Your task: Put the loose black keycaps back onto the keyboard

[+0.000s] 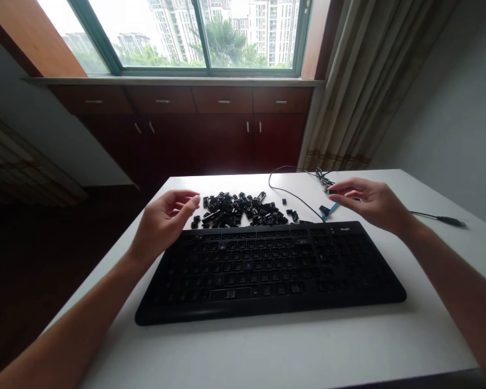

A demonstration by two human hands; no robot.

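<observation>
Lying nearest, along the table's [267, 356] front edge, is a black keyboard [271, 270] stripped of its keycaps, its bare sockets showing. Above the keyboard's left far corner hovers the left hand [166, 221], fingers loosely curled and apart, gripping nothing. Over the right far corner, the right hand [368, 202] pinches a small black keycap [332, 192] between thumb and fingertips. Just beneath that hand, a blue tool [330, 210] rests on the table beside the keyboard's back edge. Behind the keyboard, toward the table's far edge, sits a heap of loose black keycaps [238, 210]. A black cable [295, 186] loops near the far right corner and trails off to the right edge.
</observation>
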